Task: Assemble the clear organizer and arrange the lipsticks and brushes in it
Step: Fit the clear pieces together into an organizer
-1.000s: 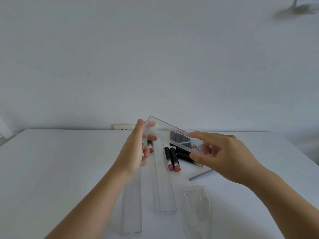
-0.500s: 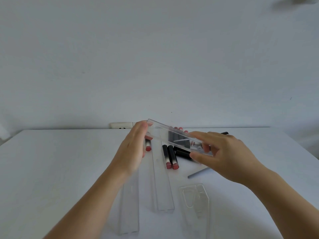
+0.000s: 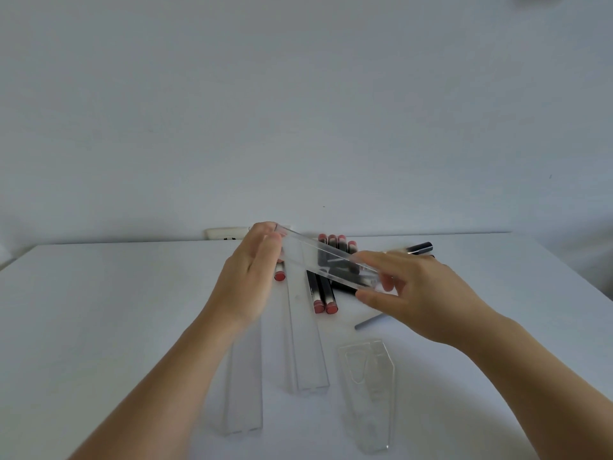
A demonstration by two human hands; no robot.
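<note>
A plain white desk point(image 3: 99, 327) is set against a bare pale wall point(image 3: 298, 111), and a white power strip point(image 3: 225, 233) is seen at the desk's far edge. A long clear acrylic organizer strip point(image 3: 328, 262) is held above the desk, tilted down toward the right: its far end is gripped by the left hand point(image 3: 252, 273), its near end is pinched between thumb and fingers of the right hand point(image 3: 418, 290). Beneath and behind the strip, black lipstick tubes with pink-red ends point(image 3: 323, 293) are laid in a loose cluster, partly hidden by the strip and both hands. A thin grey brush handle point(image 3: 368, 323) is seen under the right hand, and a black-and-silver brush point(image 3: 416, 249) lies beyond it. Two more long clear channel pieces point(image 3: 306, 340) are laid lengthwise on the desk, one partly covered by the left forearm. A clear flat side panel with a cut-out point(image 3: 368, 390) lies to their right.
</note>
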